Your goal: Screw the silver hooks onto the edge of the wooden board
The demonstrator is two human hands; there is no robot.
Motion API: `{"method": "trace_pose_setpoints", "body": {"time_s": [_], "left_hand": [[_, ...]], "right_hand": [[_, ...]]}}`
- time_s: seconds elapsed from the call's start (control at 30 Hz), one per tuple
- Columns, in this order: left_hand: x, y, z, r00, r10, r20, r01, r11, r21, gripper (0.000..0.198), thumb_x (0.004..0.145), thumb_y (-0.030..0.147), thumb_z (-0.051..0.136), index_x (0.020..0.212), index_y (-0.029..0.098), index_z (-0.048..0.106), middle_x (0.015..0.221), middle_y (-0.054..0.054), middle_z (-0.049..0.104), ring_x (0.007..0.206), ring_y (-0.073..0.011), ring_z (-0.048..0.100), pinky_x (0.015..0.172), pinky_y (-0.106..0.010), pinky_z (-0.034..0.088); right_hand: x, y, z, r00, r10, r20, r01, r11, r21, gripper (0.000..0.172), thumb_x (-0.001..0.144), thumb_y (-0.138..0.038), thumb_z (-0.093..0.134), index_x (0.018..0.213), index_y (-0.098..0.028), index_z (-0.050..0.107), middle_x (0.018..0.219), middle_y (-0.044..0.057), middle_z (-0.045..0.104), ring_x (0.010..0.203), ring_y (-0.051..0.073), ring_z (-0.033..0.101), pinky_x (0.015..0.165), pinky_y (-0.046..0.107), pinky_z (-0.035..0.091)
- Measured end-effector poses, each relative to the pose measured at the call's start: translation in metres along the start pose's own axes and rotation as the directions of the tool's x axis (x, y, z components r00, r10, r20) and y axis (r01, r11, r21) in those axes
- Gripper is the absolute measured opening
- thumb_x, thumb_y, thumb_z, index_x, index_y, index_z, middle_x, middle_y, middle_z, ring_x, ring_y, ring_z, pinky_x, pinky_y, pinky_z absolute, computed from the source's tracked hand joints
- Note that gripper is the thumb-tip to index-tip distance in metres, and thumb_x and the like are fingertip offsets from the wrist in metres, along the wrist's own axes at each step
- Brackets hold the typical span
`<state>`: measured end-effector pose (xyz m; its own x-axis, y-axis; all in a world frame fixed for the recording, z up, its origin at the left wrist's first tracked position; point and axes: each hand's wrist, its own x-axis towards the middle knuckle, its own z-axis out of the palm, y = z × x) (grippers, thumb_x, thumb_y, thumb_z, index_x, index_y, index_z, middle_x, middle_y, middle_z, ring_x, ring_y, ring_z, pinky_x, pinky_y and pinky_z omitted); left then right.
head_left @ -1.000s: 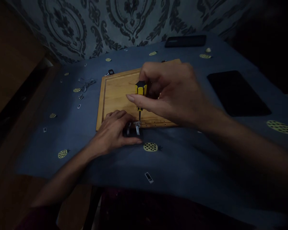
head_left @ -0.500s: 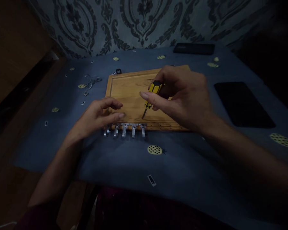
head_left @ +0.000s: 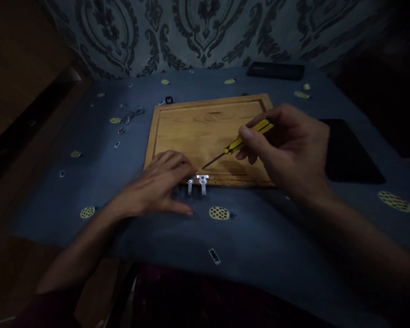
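Note:
A yellow and black screwdriver [head_left: 249,136] is pinched in my right hand [head_left: 290,155], its thin shaft slanting down to the left. The tip is close to the front edge of the wooden board [head_left: 191,127]; whether it touches is unclear. Silver metal hooks [head_left: 203,182] line that front edge, and two show plainly. My left hand [head_left: 160,182] covers the others, with its thumb apart from the fingers, palm down over the board's front left part. Small holes run along the edge right of the hooks.
Left of the board lie a bunch of thin wire or cord [head_left: 131,114] and a few small metal pieces [head_left: 120,131]. A dark flat slab [head_left: 351,152] is on the right, and a black phone-like object [head_left: 275,71] is near the wall. The blue tablecloth [head_left: 177,246] has a pineapple print.
My left hand has moved right and forward over the hooks, covering most of them. My right hand has shifted right, tilting the screwdriver from steep to a flatter slant.

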<state>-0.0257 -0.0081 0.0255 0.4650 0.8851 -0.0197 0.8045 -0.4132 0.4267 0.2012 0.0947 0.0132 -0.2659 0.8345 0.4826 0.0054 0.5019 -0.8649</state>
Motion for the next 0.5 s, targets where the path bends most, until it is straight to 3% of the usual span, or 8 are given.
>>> {"method": "trace_pose_setpoints", "body": {"time_s": [0.07, 0.17, 0.23, 0.33, 0.43, 0.47, 0.5], "left_hand": [[0.001, -0.003, 0.006, 1.000, 0.001, -0.001, -0.001, 0.999, 0.052, 0.069, 0.077, 0.062, 0.081, 0.127, 0.020, 0.062, 0.125, -0.010, 0.061, 0.121, -0.0309, 0.051, 0.106, -0.046, 0.042], [0.002, -0.007, 0.012, 1.000, -0.023, -0.010, 0.024, 0.995, 0.096, 0.063, 0.079, 0.063, 0.079, 0.122, 0.020, 0.064, 0.119, -0.009, 0.062, 0.116, -0.0298, 0.053, 0.103, -0.044, 0.042], [0.002, -0.008, 0.013, 0.999, -0.032, -0.017, 0.034, 0.994, 0.101, 0.060, 0.079, 0.062, 0.079, 0.120, 0.020, 0.064, 0.117, -0.008, 0.062, 0.114, -0.0290, 0.053, 0.101, -0.043, 0.042], [0.002, -0.005, 0.013, 0.998, -0.056, -0.007, 0.056, 0.994, 0.095, 0.056, 0.080, 0.057, 0.081, 0.118, 0.019, 0.064, 0.115, -0.008, 0.062, 0.111, -0.0284, 0.054, 0.099, -0.043, 0.042], [0.003, -0.001, 0.011, 0.996, -0.089, 0.015, 0.087, 0.992, 0.086, 0.053, 0.080, 0.053, 0.082, 0.117, 0.018, 0.064, 0.113, -0.007, 0.061, 0.110, -0.0284, 0.053, 0.098, -0.042, 0.043], [0.003, 0.000, 0.010, 0.995, -0.098, 0.023, 0.096, 0.992, 0.083, 0.053, 0.080, 0.052, 0.082, 0.116, 0.018, 0.064, 0.112, -0.007, 0.061, 0.111, -0.0285, 0.053, 0.098, -0.042, 0.043], [0.004, 0.000, 0.009, 0.994, -0.105, 0.030, 0.103, 0.992, 0.079, 0.052, 0.081, 0.052, 0.082, 0.116, 0.017, 0.064, 0.112, -0.007, 0.060, 0.111, -0.0286, 0.053, 0.098, -0.042, 0.043]], "right_hand": [[0.001, 0.011, -0.005, 0.998, 0.043, -0.047, -0.040, 0.996, 0.077, 0.036, 0.064, -0.039, 0.095, 0.073, -0.023, 0.064, 0.063, 0.000, 0.064, 0.044, 0.015, 0.061, 0.035, 0.026, 0.042], [0.007, 0.036, -0.015, 0.987, 0.153, -0.044, -0.150, 0.987, 0.063, 0.032, 0.065, -0.036, 0.094, 0.075, -0.024, 0.067, 0.064, 0.002, 0.066, 0.044, 0.015, 0.059, 0.039, 0.027, 0.046], [0.010, 0.055, -0.023, 0.979, 0.199, -0.052, -0.201, 0.978, -0.046, 0.029, 0.066, -0.038, 0.092, 0.076, -0.023, 0.068, 0.062, 0.003, 0.066, 0.035, 0.013, 0.050, 0.034, 0.028, 0.039], [0.010, 0.073, -0.032, 0.978, 0.180, -0.109, -0.195, 0.970, -0.142, 0.025, 0.068, -0.028, 0.088, 0.089, -0.021, 0.075, 0.081, 0.008, 0.074, 0.039, 0.013, 0.051, 0.036, 0.030, 0.038], [0.003, 0.066, -0.034, 0.990, 0.008, -0.144, -0.051, 0.953, -0.299, 0.031, 0.067, -0.017, 0.087, 0.096, -0.023, 0.079, 0.100, 0.010, 0.075, 0.049, 0.011, 0.052, 0.048, 0.030, 0.043], [0.000, 0.058, -0.032, 0.988, -0.103, -0.115, 0.052, 0.923, -0.382, 0.029, 0.068, -0.018, 0.086, 0.095, -0.023, 0.080, 0.100, 0.009, 0.075, 0.051, 0.010, 0.051, 0.051, 0.030, 0.043], [-0.004, 0.049, -0.029, 0.983, -0.186, -0.004, 0.166, 0.885, -0.434, 0.019, 0.074, -0.021, 0.081, 0.093, -0.023, 0.079, 0.093, 0.008, 0.075, 0.052, 0.012, 0.051, 0.052, 0.031, 0.043]]}}
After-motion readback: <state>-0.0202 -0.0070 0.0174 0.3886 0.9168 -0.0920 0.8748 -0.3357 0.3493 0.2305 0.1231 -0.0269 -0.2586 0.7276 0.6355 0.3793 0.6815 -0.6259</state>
